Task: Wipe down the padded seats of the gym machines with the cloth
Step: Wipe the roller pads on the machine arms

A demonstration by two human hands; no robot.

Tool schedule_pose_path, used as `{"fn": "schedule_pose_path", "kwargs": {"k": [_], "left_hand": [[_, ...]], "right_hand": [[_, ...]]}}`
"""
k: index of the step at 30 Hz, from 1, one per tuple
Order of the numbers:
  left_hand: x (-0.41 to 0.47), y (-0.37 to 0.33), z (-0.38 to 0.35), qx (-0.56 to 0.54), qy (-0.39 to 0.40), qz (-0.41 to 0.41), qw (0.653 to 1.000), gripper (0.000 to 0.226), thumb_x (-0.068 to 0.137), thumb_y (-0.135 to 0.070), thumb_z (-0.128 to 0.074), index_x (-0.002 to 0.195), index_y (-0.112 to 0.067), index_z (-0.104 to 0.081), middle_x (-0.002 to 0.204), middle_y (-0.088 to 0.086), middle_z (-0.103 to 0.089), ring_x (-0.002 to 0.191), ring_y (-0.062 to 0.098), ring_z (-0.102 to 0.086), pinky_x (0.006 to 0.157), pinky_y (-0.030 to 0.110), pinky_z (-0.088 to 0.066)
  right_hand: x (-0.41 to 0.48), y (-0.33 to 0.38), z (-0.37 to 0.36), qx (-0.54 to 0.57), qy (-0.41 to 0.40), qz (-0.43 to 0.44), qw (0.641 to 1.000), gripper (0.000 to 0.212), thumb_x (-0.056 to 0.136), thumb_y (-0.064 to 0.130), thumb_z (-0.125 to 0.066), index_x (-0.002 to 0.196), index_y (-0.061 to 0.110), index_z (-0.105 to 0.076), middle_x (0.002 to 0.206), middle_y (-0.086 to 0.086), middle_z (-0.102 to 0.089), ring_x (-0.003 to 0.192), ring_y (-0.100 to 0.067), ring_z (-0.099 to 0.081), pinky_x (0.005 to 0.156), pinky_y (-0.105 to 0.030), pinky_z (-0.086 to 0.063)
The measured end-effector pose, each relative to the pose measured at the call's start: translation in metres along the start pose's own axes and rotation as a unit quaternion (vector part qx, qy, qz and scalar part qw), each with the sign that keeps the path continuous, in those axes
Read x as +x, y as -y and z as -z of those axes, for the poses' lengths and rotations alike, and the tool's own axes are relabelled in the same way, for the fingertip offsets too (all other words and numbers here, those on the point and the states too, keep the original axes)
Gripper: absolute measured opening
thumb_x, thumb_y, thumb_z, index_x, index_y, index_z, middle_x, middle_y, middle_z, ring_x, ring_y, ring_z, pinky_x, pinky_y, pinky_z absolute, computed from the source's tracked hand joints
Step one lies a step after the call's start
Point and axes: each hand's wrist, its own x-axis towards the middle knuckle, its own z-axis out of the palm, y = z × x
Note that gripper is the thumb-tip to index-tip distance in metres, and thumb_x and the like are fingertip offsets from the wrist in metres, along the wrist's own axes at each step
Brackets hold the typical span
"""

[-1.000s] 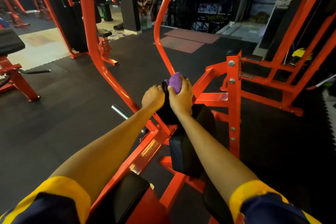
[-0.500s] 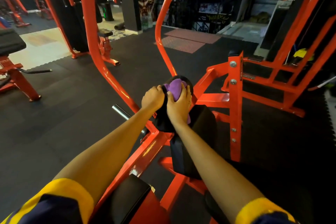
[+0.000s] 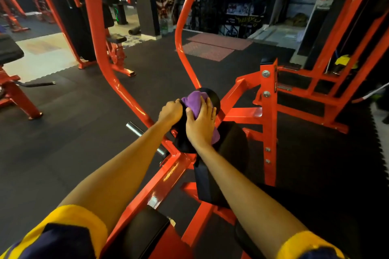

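**Purple cloth bunched on a round black pad**

The purple cloth (image 3: 194, 102) is crumpled into a thick wad that lies over the top of the round black pad (image 3: 212, 99) at the middle of the red machine frame (image 3: 268, 115); one tail hangs down below the wrist. A larger black cushion (image 3: 231, 149) sits just below the pad, and a chrome peg (image 3: 135, 129) juts out to the left over the dark rubber floor (image 3: 73, 132). The right hand (image 3: 201, 125) clasps the wad with its thumb and curved fingers and presses it onto the pad. The left hand (image 3: 171, 111), fingers curled, grips the pad's left edge. Both arms reach forward, nearly straight.
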Motion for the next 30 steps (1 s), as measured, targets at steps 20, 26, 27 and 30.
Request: {"fn": "schedule_pose_path", "kwargs": {"k": [20, 26, 27, 30], "left_hand": [[-0.029, -0.006, -0.012, 0.074, -0.072, -0.095, 0.99, 0.043, 0.107, -0.026, -0.028, 0.133, -0.008, -0.056, 0.143, 0.019, -0.055, 0.13, 0.038, -0.051, 0.105, 0.042, -0.039], [-0.025, 0.006, -0.006, -0.02, -0.066, -0.098, 0.993, 0.043, 0.106, -0.029, -0.035, 0.141, -0.019, -0.057, 0.143, 0.011, -0.058, 0.131, 0.033, -0.053, 0.109, 0.041, -0.042], [-0.02, 0.01, -0.001, -0.055, -0.045, -0.06, 0.996, 0.044, 0.105, -0.034, -0.036, 0.138, -0.017, -0.059, 0.139, 0.013, -0.06, 0.128, 0.034, -0.055, 0.108, 0.042, -0.043], [-0.009, 0.013, 0.004, -0.101, -0.002, 0.025, 0.995, 0.054, 0.105, -0.046, -0.036, 0.136, -0.007, -0.057, 0.138, 0.019, -0.058, 0.126, 0.036, -0.056, 0.109, 0.043, -0.043]], "right_hand": [[0.057, -0.009, 0.005, -0.012, 0.047, -0.035, 0.998, 0.063, 0.104, 0.026, -0.055, 0.16, 0.012, -0.029, 0.17, -0.011, -0.019, 0.157, -0.033, -0.011, 0.126, -0.045, -0.009], [0.117, -0.01, 0.007, 0.017, 0.054, -0.088, 0.995, 0.05, 0.098, 0.029, -0.061, 0.143, 0.008, -0.053, 0.147, -0.016, -0.052, 0.143, -0.038, -0.04, 0.12, -0.049, -0.026], [0.113, -0.008, 0.005, 0.0, 0.061, -0.077, 0.995, 0.051, 0.099, 0.031, -0.06, 0.145, 0.009, -0.052, 0.15, -0.014, -0.05, 0.144, -0.038, -0.038, 0.121, -0.05, -0.025], [0.082, 0.001, 0.007, -0.042, 0.074, -0.039, 0.996, 0.062, 0.101, 0.035, -0.058, 0.156, 0.016, -0.038, 0.165, -0.006, -0.032, 0.154, -0.033, -0.021, 0.124, -0.051, -0.018]]}}
